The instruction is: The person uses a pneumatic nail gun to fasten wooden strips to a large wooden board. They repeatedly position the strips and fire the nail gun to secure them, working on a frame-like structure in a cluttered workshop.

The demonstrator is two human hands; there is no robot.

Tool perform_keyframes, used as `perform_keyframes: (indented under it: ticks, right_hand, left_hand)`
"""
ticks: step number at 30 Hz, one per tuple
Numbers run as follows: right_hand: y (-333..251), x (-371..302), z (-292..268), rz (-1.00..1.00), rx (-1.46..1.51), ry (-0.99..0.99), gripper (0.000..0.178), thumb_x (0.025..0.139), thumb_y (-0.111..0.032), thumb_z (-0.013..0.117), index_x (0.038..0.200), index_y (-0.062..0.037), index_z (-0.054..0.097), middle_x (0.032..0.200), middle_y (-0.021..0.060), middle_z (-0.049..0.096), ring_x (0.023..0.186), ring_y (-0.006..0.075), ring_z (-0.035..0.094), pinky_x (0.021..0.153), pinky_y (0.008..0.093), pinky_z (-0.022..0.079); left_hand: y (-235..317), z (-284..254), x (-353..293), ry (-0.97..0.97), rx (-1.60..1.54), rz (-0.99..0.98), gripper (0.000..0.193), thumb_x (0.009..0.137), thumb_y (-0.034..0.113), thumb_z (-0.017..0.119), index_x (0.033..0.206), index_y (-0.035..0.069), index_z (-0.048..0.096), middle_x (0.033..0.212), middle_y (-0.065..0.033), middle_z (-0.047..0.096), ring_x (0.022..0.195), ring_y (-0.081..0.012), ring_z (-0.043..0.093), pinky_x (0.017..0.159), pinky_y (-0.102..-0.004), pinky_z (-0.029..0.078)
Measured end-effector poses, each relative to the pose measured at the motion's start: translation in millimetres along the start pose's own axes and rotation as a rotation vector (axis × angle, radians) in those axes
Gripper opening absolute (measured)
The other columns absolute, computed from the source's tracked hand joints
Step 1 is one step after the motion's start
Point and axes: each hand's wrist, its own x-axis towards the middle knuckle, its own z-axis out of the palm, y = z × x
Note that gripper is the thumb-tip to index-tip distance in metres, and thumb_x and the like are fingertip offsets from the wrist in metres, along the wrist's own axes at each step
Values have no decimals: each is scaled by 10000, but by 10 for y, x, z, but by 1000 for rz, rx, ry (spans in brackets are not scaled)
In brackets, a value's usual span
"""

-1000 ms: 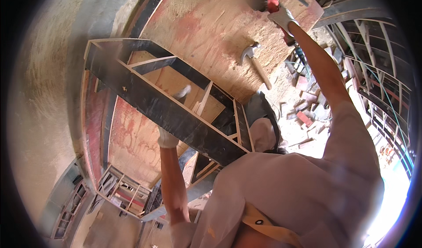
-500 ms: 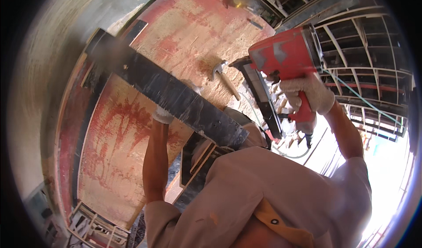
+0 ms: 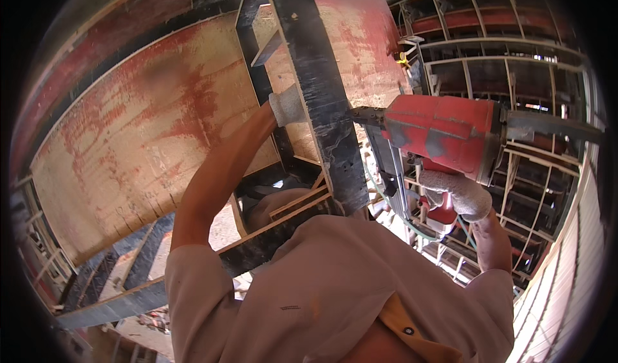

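Gloved left hand (image 3: 288, 106) is clamped on the dark board (image 3: 318, 86), while the red nail gun (image 3: 441, 134), nose pressed against that board, is gripped by the gloved right hand (image 3: 456, 194)

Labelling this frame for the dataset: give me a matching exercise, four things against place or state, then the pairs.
Things:
1. left hand
2. right hand
3. red nail gun
4. plywood panel

States:
A. red-stained, at the left of the picture
B. gloved, grips the nail gun's handle from below
C. nose set against the dark board
D. gloved, holds the dark board's left edge

Pairs: 1-D, 2-B, 3-C, 4-A
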Motion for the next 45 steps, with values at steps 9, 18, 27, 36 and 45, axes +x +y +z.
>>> perform_keyframes:
  ticks: [9, 18, 27, 36, 45]
  right_hand:
    - [-117, 73, -57, -68, -1, -140, 187, 848, -15, 721, 1028, -34, 672, 815, 32, 657, 682, 138, 643, 609, 290, 527]
    - [-118, 107, -63, -67, -1, -160, 210, 851, -16, 715, 1055, -31, 669, 871, 42, 659, 743, 148, 646, 662, 298, 527]
    - [-109, 132, -91, -63, -12, -178, 233, 853, -17, 709, 1082, -29, 667, 927, 52, 661, 804, 158, 648, 716, 306, 528]
    - [-101, 64, -115, -43, -16, -177, 257, 856, -19, 704, 1110, -27, 664, 983, 63, 663, 865, 168, 650, 769, 313, 529]
    - [-211, 132, -163, -73, -39, -194, 281, 859, -20, 698, 1137, -25, 661, 1039, 73, 666, 926, 178, 652, 822, 321, 530]
  left_hand:
    - [-129, -16, 75, -72, -119, 78, 326, 1040, 200, 512, 1292, 3, 572, 1255, -91, 625, 1116, -208, 601, 968, -352, 503]
    - [-180, -61, 95, -125, -194, 82, 316, 1035, 182, 524, 1299, 14, 566, 1265, -78, 620, 1110, -193, 600, 956, -338, 514]
    - [-222, -97, 78, -169, -211, 98, 309, 1030, 163, 537, 1306, 26, 559, 1274, -65, 615, 1104, -178, 600, 944, -325, 525]
    - [-362, -124, 67, -171, -410, 13, 350, 1003, 69, 550, 1353, 44, 537, 1311, -73, 598, 1143, -189, 592, 975, -344, 514]
    - [-549, -348, 69, -313, -958, -176, 402, 1077, 197, 397, 1436, 27, 461, 1383, -104, 560, 1220, -237, 565, 1078, -399, 451]
